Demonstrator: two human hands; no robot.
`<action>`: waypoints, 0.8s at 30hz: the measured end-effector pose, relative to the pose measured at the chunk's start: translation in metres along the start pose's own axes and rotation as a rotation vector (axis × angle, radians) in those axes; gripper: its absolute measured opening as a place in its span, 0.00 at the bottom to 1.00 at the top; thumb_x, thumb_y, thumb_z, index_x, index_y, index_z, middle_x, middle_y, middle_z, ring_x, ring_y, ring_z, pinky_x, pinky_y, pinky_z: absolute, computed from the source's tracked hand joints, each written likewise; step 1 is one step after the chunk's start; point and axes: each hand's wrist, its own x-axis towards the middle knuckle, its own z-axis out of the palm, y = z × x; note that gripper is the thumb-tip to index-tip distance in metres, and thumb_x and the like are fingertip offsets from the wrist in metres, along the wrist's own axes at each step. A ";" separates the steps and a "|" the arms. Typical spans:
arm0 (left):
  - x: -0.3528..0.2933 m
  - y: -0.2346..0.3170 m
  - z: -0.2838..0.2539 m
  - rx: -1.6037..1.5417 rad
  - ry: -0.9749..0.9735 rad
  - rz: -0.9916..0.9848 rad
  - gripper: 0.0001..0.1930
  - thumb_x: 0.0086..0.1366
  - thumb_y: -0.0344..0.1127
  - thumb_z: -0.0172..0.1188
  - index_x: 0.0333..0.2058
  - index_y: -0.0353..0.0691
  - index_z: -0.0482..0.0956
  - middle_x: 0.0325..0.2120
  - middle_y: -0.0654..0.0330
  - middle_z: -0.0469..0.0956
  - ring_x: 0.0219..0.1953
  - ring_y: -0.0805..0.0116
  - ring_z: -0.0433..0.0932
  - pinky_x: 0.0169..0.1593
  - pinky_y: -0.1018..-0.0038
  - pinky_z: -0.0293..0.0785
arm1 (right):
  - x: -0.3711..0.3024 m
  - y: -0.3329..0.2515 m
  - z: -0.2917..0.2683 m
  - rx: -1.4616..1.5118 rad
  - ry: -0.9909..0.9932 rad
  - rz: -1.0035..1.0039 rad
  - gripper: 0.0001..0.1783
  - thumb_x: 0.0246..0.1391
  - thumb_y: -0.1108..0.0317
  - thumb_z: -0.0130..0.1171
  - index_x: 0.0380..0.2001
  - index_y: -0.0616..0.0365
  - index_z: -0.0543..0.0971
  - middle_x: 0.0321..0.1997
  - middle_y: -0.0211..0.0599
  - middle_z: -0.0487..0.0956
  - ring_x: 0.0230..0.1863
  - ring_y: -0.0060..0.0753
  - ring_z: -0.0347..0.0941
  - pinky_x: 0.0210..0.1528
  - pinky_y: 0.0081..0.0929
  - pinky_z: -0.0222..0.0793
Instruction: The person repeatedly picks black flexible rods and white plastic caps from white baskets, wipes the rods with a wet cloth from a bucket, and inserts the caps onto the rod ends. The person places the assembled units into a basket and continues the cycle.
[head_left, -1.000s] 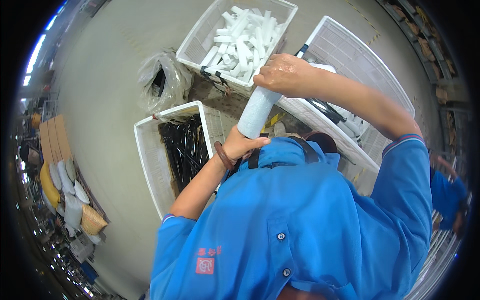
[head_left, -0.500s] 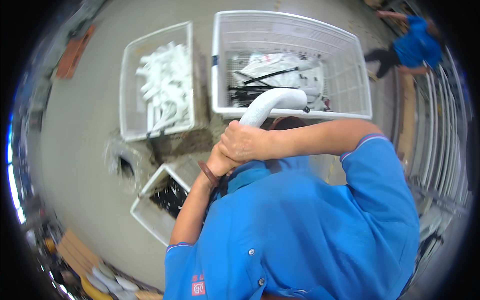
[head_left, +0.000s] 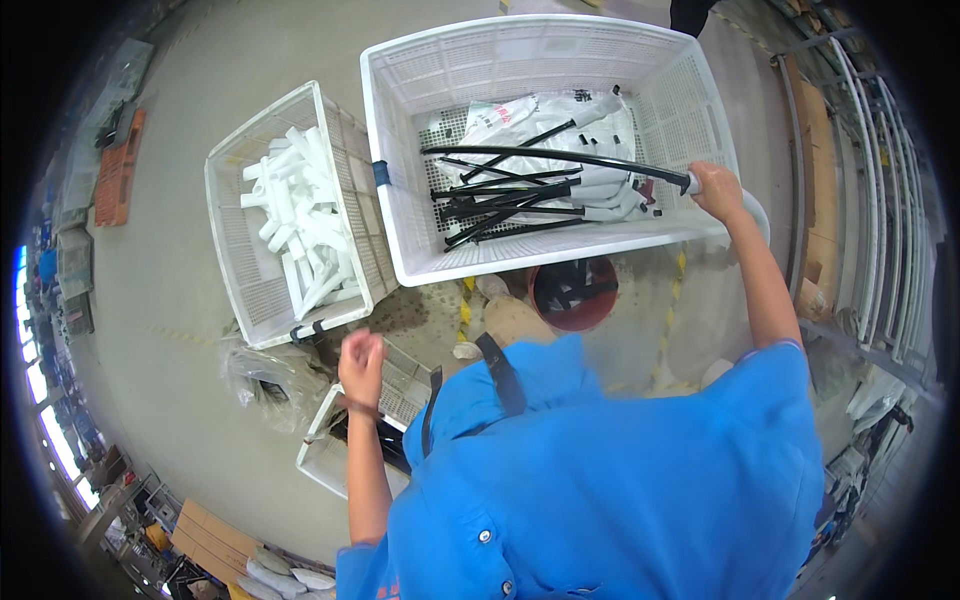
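White tube (head_left: pixel 745 205) in right hand (head_left: pixel 716 190) curves over crate (head_left: pixel 395 215) wall.

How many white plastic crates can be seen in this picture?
3: a big crate at top centre, a smaller crate left of it, and a partly hidden crate under the left forearm.

Black rods (head_left: pixel 520 190) and white bags (head_left: pixel 540 120) crowd the big crate's (head_left: pixel 400 150) floor; its far left corner stays open. White tubes (head_left: pixel 300 220) fill the smaller crate (head_left: pixel 225 230).

White plastic bags (head_left: pixel 520 120) lie crumpled in the large white crate (head_left: pixel 400 200); a clear bag (head_left: pixel 265 375) sits on the floor.
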 end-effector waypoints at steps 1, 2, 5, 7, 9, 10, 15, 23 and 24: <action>-0.016 -0.028 -0.013 0.018 0.063 -0.110 0.17 0.64 0.26 0.62 0.50 0.33 0.71 0.39 0.57 0.79 0.39 0.70 0.80 0.43 0.75 0.79 | 0.015 0.009 0.017 -0.012 -0.069 0.057 0.21 0.36 0.69 0.69 0.38 0.52 0.76 0.38 0.38 0.80 0.43 0.46 0.77 0.47 0.44 0.71; -0.035 -0.054 -0.025 0.034 0.129 -0.221 0.17 0.63 0.27 0.63 0.49 0.33 0.71 0.37 0.57 0.79 0.36 0.71 0.81 0.40 0.76 0.80 | 0.033 0.015 0.035 -0.010 -0.053 0.006 0.21 0.37 0.68 0.68 0.39 0.51 0.76 0.38 0.38 0.80 0.45 0.45 0.77 0.49 0.43 0.70; -0.094 -0.113 -0.054 0.133 0.198 -0.457 0.14 0.63 0.28 0.63 0.46 0.35 0.72 0.32 0.58 0.79 0.26 0.72 0.80 0.29 0.77 0.78 | 0.097 0.014 0.085 -0.173 0.023 -0.149 0.19 0.49 0.65 0.61 0.47 0.49 0.75 0.45 0.36 0.78 0.55 0.38 0.71 0.60 0.43 0.60; -0.132 -0.132 -0.067 0.102 0.267 -0.639 0.13 0.63 0.29 0.62 0.44 0.36 0.72 0.30 0.59 0.79 0.24 0.71 0.80 0.25 0.77 0.77 | 0.139 -0.006 0.114 -0.351 0.208 0.044 0.19 0.53 0.66 0.57 0.50 0.49 0.75 0.49 0.37 0.77 0.56 0.41 0.71 0.62 0.47 0.58; -0.158 -0.139 -0.075 0.072 0.346 -0.795 0.13 0.63 0.30 0.62 0.45 0.37 0.71 0.30 0.59 0.80 0.25 0.69 0.82 0.24 0.76 0.77 | 0.169 -0.034 0.133 -0.413 0.264 0.145 0.19 0.55 0.67 0.53 0.52 0.49 0.74 0.52 0.37 0.76 0.57 0.42 0.71 0.63 0.49 0.57; -0.168 -0.139 -0.077 0.040 0.367 -0.805 0.13 0.63 0.30 0.62 0.45 0.37 0.71 0.31 0.58 0.80 0.25 0.69 0.82 0.24 0.75 0.78 | 0.178 -0.055 0.142 -0.388 0.211 0.149 0.19 0.56 0.67 0.51 0.53 0.50 0.74 0.53 0.36 0.75 0.56 0.42 0.71 0.63 0.49 0.58; -0.190 -0.147 -0.068 -0.146 0.480 -0.823 0.14 0.63 0.30 0.63 0.46 0.37 0.71 0.33 0.56 0.81 0.26 0.68 0.82 0.26 0.74 0.78 | 0.167 -0.204 0.169 -0.010 -0.032 -0.044 0.20 0.42 0.71 0.60 0.43 0.54 0.79 0.44 0.41 0.79 0.48 0.47 0.74 0.54 0.44 0.64; -0.249 -0.254 -0.068 -0.336 0.583 -0.635 0.09 0.58 0.30 0.67 0.37 0.38 0.77 0.25 0.64 0.79 0.24 0.76 0.75 0.31 0.77 0.76 | 0.063 -0.443 0.140 0.686 0.017 -0.491 0.12 0.46 0.69 0.62 0.38 0.51 0.81 0.41 0.35 0.81 0.49 0.41 0.74 0.55 0.42 0.62; -0.257 -0.271 -0.077 -0.065 0.448 -0.622 0.07 0.59 0.31 0.65 0.35 0.37 0.79 0.24 0.67 0.78 0.25 0.78 0.75 0.31 0.78 0.75 | 0.057 -0.469 0.132 0.722 -0.026 -0.530 0.13 0.46 0.69 0.62 0.38 0.52 0.81 0.43 0.36 0.82 0.49 0.41 0.74 0.56 0.41 0.62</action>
